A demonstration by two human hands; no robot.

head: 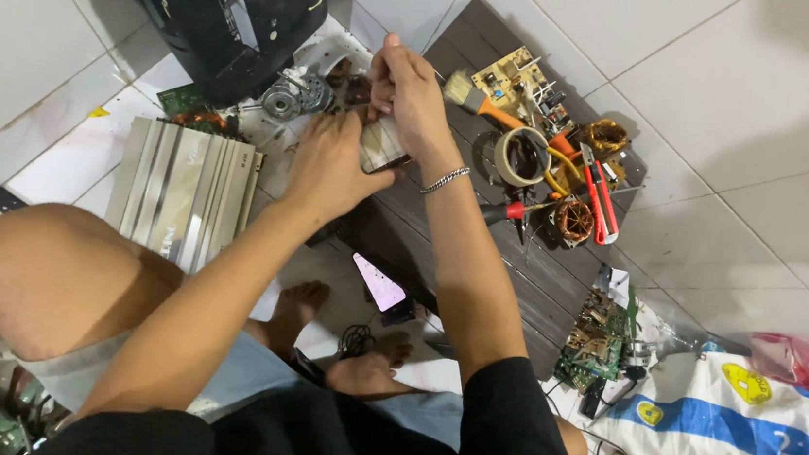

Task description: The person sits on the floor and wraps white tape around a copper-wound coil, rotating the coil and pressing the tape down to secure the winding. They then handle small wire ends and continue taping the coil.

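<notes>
Both hands meet over a dark slatted board on a white tiled floor: the left hand is curled around a small silvery-beige component, gripping it from below, while the right hand, a metal bracelet at its wrist, pinches at the part's upper end with closed fingers. What exactly the fingertips hold there cannot be made out. The work looks to be mid-way: scattered about lie parts already pulled free, among them copper-wound coils, a yellow circuit board, a green circuit board and a small motor. Near at hand sit a paintbrush, a roll of tape and red-handled pliers. A finned metal casing rests by the person's knee, a lit phone near bare feet.
</notes>
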